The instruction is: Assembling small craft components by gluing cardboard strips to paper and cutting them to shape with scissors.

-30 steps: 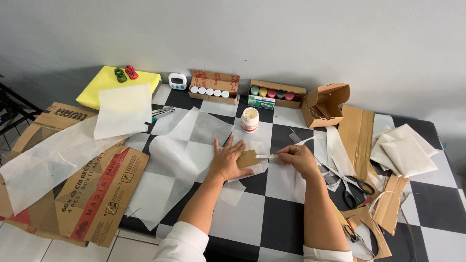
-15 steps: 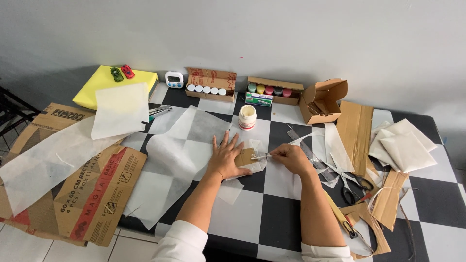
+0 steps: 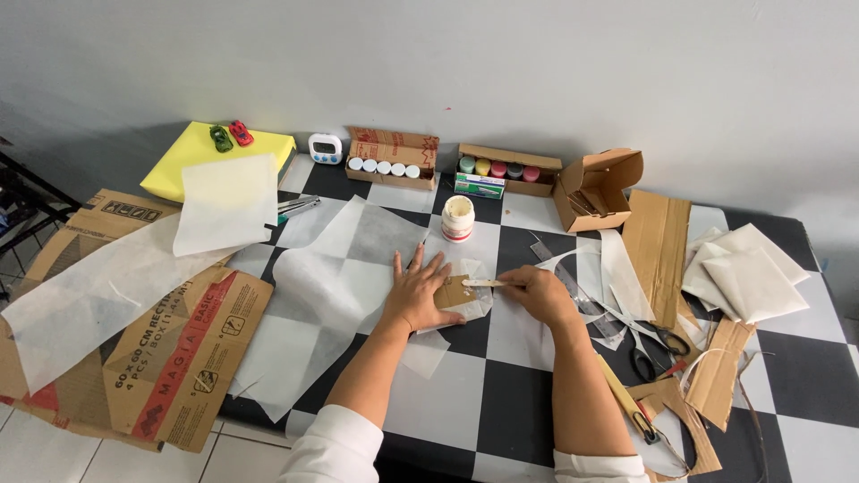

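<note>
My left hand lies flat, fingers spread, pressing a small brown cardboard piece onto a bit of translucent paper on the checkered table. My right hand grips a thin wooden stick whose tip rests on the cardboard piece. A small white glue jar stands open just beyond the hands.
Large translucent sheets and a flattened cardboard box lie at left. A yellow pad with two toy cars, a timer, and paint-pot boxes line the wall. Scissors, cardboard strips and paper scraps clutter the right.
The view has shifted slightly. My right hand has slid the stick a little across the cardboard piece; my left hand stays pressed flat.
</note>
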